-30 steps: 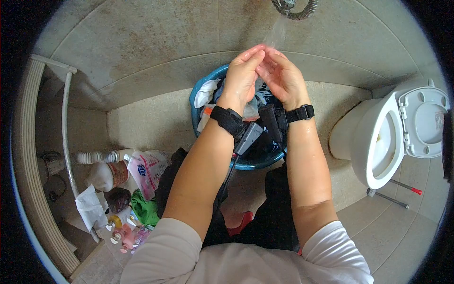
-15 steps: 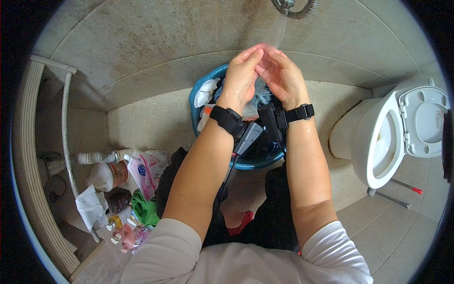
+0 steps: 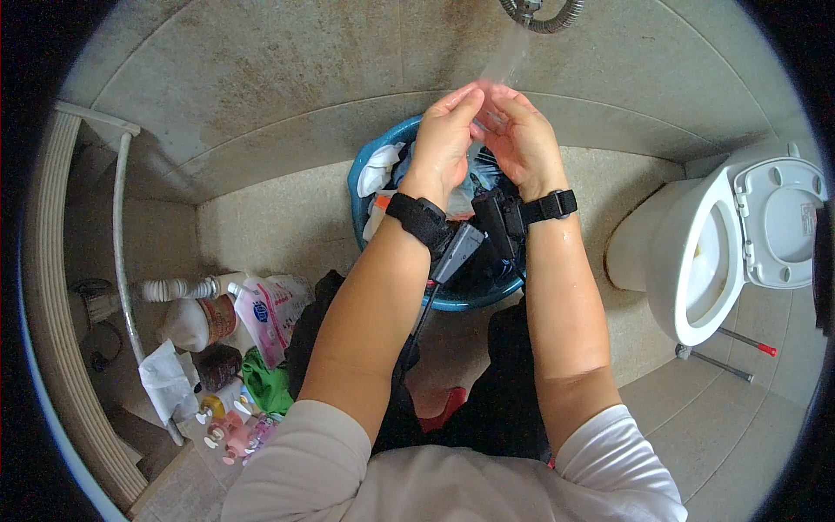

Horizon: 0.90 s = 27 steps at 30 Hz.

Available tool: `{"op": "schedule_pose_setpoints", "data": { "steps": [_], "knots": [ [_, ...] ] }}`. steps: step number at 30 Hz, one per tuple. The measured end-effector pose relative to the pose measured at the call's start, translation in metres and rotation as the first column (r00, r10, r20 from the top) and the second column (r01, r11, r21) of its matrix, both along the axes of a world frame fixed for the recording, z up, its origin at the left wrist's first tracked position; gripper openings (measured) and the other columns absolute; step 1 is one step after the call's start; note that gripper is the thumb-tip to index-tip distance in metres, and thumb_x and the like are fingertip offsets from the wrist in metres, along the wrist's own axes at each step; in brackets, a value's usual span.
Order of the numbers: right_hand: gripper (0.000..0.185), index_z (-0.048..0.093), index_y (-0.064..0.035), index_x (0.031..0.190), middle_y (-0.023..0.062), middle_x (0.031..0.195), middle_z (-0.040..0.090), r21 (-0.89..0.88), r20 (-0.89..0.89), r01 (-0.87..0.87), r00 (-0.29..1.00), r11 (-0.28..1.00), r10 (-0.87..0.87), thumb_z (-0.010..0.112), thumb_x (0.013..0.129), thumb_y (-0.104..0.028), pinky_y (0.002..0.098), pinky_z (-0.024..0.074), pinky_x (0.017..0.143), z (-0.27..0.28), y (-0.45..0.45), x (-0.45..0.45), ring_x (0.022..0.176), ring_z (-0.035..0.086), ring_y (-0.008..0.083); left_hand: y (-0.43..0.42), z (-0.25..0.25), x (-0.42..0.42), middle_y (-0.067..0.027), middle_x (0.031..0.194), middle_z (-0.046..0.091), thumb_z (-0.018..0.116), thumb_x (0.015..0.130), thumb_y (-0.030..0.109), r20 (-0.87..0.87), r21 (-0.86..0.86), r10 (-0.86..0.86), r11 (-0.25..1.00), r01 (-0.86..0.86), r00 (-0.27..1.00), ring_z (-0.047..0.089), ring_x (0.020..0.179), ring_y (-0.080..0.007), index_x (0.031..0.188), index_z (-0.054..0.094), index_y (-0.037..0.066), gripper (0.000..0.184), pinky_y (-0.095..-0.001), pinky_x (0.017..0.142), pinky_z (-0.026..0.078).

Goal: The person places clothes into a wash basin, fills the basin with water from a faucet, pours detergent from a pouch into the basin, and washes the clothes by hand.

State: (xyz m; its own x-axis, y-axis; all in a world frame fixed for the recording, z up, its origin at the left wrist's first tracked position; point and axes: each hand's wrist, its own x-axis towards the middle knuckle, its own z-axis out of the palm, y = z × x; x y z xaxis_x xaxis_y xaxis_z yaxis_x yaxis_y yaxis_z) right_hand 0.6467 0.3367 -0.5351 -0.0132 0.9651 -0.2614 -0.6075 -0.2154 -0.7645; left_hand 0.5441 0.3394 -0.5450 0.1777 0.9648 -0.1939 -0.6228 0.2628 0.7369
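Note:
Water (image 3: 505,59) falls from a tap with a coiled metal hose (image 3: 531,10) at the top of the head view. My left hand (image 3: 446,143) and my right hand (image 3: 524,143) meet at the fingertips under the stream. Both are cupped with the fingers stretched out, and neither grips a thing. Below them stands a blue basin (image 3: 358,174) full of clothes (image 3: 380,170), partly hidden by my hands and wrists. A black strap with a small device circles each wrist, the left strap (image 3: 416,219) and the right strap (image 3: 551,206).
A toilet (image 3: 648,252) with its lid up stands to the right. At the left are a pink-and-white refill pouch (image 3: 271,317), a white jug (image 3: 187,324), a green cloth (image 3: 266,383) and several small bottles. A tiled wall (image 3: 287,78) rises behind the basin.
Both hands stay under the water in almost the same place. The fingers of my right hand have shifted slightly, and the splash at the fingertips looks a little different.

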Motion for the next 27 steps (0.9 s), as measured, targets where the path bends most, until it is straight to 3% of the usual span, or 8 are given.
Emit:
{"op": "schedule_pose_setpoints", "data": {
  "steps": [3,9,11,27],
  "knots": [
    [0.014,0.053,-0.0058,0.100,0.0061,0.097,0.057,0.007,-0.003,0.026,1.000,1.000,-0.026,0.048,0.087,-0.010,0.0329,0.0469,0.076,0.0018,-0.0012,-0.0012,0.089,0.055,0.0191,0.0014,-0.0018,-0.0007,-0.0002,0.099,0.059,0.058,0.085,0.017,0.016,0.022,-0.024,0.999,0.024,1.000,0.050,0.079,-0.0075,0.111,0.056,0.006,0.028,-0.0213,0.066,0.039],
    [0.013,0.052,-0.0032,0.098,0.0087,0.097,0.057,0.044,-0.019,0.022,1.000,0.999,-0.021,0.048,0.087,-0.010,0.0338,0.0475,0.078,0.0018,-0.0006,-0.0014,0.088,0.055,0.0193,0.0025,-0.0026,0.0004,-0.0039,0.098,0.059,0.057,0.086,0.013,0.084,0.076,-0.038,0.997,0.032,0.996,0.054,0.085,-0.0101,0.109,0.056,0.003,0.025,-0.0215,0.072,0.044],
    [0.013,0.052,-0.0027,0.098,0.0095,0.097,0.057,0.045,-0.057,0.023,0.998,0.999,-0.021,0.047,0.087,-0.009,0.0347,0.0481,0.079,0.0025,-0.0010,-0.0023,0.088,0.056,0.0198,0.0028,-0.0044,0.0014,-0.0071,0.098,0.060,0.054,0.087,0.013,0.088,0.083,-0.012,0.997,0.004,0.996,0.054,0.091,-0.0137,0.106,0.057,-0.001,0.024,-0.0245,0.080,0.043],
    [0.012,0.052,-0.0033,0.097,0.0095,0.098,0.058,0.057,-0.025,0.000,1.000,0.998,0.001,0.047,0.088,-0.010,0.0336,0.0486,0.077,0.0046,-0.0015,0.0002,0.089,0.056,0.0210,0.0038,-0.0054,-0.0009,-0.0054,0.102,0.058,0.056,0.086,0.012,0.091,0.078,-0.048,0.996,0.041,0.995,0.054,0.091,-0.0135,0.109,0.055,0.002,0.025,-0.0250,0.079,0.043]
  ]
}}
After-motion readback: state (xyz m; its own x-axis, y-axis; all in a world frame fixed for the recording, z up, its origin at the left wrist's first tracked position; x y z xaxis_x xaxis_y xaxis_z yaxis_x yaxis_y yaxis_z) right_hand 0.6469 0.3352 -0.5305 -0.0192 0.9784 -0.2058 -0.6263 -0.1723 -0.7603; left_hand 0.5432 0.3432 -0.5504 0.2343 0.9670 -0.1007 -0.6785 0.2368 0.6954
